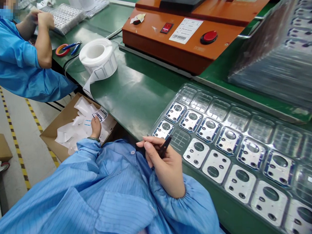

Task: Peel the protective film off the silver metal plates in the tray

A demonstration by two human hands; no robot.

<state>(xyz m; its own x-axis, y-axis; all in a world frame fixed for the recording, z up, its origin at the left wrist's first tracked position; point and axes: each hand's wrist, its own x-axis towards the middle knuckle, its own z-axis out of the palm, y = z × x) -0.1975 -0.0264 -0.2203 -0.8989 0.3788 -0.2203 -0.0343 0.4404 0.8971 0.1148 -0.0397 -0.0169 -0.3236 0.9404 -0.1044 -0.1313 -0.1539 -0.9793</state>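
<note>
My left hand (95, 128) reaches over the cardboard box, its fingers closed on a piece of white label strip (102, 113) with dark outlines. My right hand (163, 161) is curled in front of my chest, gripping black tweezers (165, 146) that point up and away. Right of it lies a clear plastic tray (180, 141) with rows of flat silver plates (196, 153), each having a large round hole and smaller holes. Several plates in the second row have blue-edged outlines. One pocket near my right hand holds no plate.
A white label roll (98, 57) stands on the green table (131, 95), its strip hanging over the edge. Crumpled backing paper (68, 132) fills the cardboard box (51, 139). An orange machine (153, 35), blue cutters (75, 48) and stacked trays (275, 76) sit behind. A co-worker (17, 57) sits left.
</note>
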